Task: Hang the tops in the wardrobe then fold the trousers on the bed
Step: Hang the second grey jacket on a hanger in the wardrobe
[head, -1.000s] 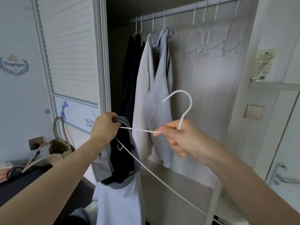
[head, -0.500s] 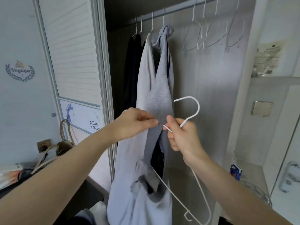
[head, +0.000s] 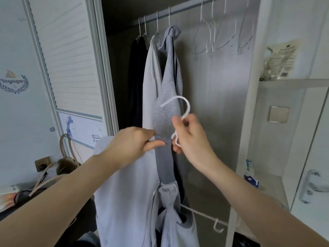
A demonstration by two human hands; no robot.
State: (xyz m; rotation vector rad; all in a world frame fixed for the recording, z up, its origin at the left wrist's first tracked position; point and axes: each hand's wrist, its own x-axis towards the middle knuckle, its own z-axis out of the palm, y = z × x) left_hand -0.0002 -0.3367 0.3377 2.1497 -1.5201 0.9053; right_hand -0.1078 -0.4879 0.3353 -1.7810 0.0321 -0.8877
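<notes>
Hoodie [head: 128, 193] and hanger [head: 179, 111] in both hands

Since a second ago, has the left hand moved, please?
Yes. The left hand has shifted right, away from the wardrobe door frame, and now pinches the collar beside the right hand.

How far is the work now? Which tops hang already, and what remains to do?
Done: dark tops, a white top and a grey hooded top hang on the rail. In hand: the right hand grips a white hanger while the left hand pinches the collar of a light zip top, not yet on the rail. Left: hang it. The trousers and bed are out of view.
</notes>
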